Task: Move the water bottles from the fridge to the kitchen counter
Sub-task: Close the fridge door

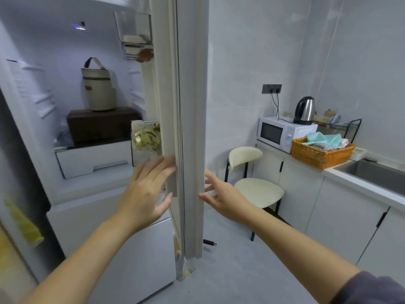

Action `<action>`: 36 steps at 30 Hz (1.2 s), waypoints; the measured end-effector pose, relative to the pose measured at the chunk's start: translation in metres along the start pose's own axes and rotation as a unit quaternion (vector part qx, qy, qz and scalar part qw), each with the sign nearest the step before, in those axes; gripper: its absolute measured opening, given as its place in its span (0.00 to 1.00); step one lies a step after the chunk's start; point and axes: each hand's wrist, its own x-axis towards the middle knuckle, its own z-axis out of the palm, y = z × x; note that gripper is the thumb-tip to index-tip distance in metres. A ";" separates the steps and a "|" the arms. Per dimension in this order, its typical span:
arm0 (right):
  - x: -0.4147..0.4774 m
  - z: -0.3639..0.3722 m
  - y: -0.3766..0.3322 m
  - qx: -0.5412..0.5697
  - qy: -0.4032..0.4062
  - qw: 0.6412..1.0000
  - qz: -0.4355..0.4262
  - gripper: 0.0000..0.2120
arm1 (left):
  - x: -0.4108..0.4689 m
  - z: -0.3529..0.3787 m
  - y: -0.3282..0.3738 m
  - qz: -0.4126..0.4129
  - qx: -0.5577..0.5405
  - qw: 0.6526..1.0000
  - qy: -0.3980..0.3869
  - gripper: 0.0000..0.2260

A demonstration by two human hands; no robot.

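Fridge door stands open, edge-on. Left hand and right hand flank its edge, fingers spread, holding nothing. Bottles: cannot tell where. Tabletop at right.

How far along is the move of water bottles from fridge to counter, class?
Done: the fridge door stands open. In hand: nothing; the left hand and right hand are open at the door's edge. Left: everything, since no bottles show on the counter.
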 end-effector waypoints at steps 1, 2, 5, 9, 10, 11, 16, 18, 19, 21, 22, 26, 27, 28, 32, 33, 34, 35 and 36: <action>0.002 0.004 -0.010 -0.004 -0.012 1.000 -0.009 0.34 | -0.006 -0.006 -0.004 -0.016 -0.013 1.000 0.011 0.27; 0.006 0.008 -0.020 -0.007 -0.019 1.000 -0.020 0.35 | -0.012 -0.011 -0.008 -0.032 -0.023 0.999 0.022 0.28; 0.021 0.024 -0.043 -0.018 -0.033 0.998 -0.059 0.38 | -0.032 -0.026 -0.024 -0.091 -0.033 0.994 0.057 0.27; 0.050 0.045 -0.064 -0.034 -0.052 0.993 -0.103 0.38 | -0.056 -0.038 -0.043 -0.206 -0.072 0.974 0.054 0.30; 0.056 0.048 -0.070 -0.041 -0.056 0.992 -0.109 0.38 | -0.061 -0.040 -0.047 -0.228 -0.088 0.968 0.051 0.32; 0.063 0.052 -0.075 -0.047 -0.057 0.990 -0.118 0.38 | -0.065 -0.043 -0.050 -0.247 -0.102 0.962 0.050 0.35; 0.095 0.069 -0.095 -0.075 -0.071 0.982 -0.155 0.38 | -0.072 -0.051 -0.064 -0.342 -0.125 0.928 0.077 0.41; 0.106 0.075 -0.100 -0.090 -0.076 0.979 -0.165 0.38 | -0.072 -0.054 -0.071 -0.367 -0.127 0.916 0.099 0.41; 0.111 0.077 -0.102 -0.091 -0.075 0.979 -0.169 0.39 | -0.072 -0.055 -0.074 -0.372 -0.128 0.912 0.114 0.40; 0.123 0.080 -0.106 -0.087 -0.064 0.980 -0.168 0.40 | -0.072 -0.059 -0.081 -0.377 -0.119 0.908 0.141 0.36; 0.129 0.081 -0.108 -0.082 -0.056 0.981 -0.165 0.41 | -0.073 -0.060 -0.084 -0.379 -0.107 0.907 0.148 0.34; 0.151 0.081 -0.113 -0.082 -0.039 0.984 -0.150 0.44 | -0.072 -0.064 -0.094 -0.378 -0.054 0.913 0.144 0.22; 0.157 0.081 -0.114 -0.087 -0.038 0.985 -0.146 0.45 | -0.070 -0.065 -0.096 -0.377 -0.044 0.914 0.147 0.20; 0.162 0.080 -0.114 -0.090 -0.037 0.985 -0.142 0.46 | -0.068 -0.066 -0.097 -0.376 -0.038 0.913 0.154 0.19; 0.182 0.077 -0.111 -0.100 -0.026 0.986 -0.132 0.52 | -0.054 -0.073 -0.101 -0.383 -0.057 0.900 0.201 0.15; 0.188 0.075 -0.110 -0.105 -0.021 0.986 -0.129 0.53 | -0.051 -0.075 -0.103 -0.387 -0.058 0.895 0.214 0.14; 0.194 0.073 -0.110 -0.109 -0.013 0.986 -0.126 0.54 | -0.048 -0.075 -0.104 -0.391 -0.057 0.891 0.225 0.14; 0.200 0.071 -0.110 -0.110 -0.002 0.986 -0.125 0.54 | -0.045 -0.075 -0.106 -0.396 -0.054 0.886 0.234 0.13; 0.207 0.069 -0.109 -0.106 0.010 0.986 -0.125 0.55 | -0.043 -0.075 -0.109 -0.401 -0.050 0.883 0.240 0.12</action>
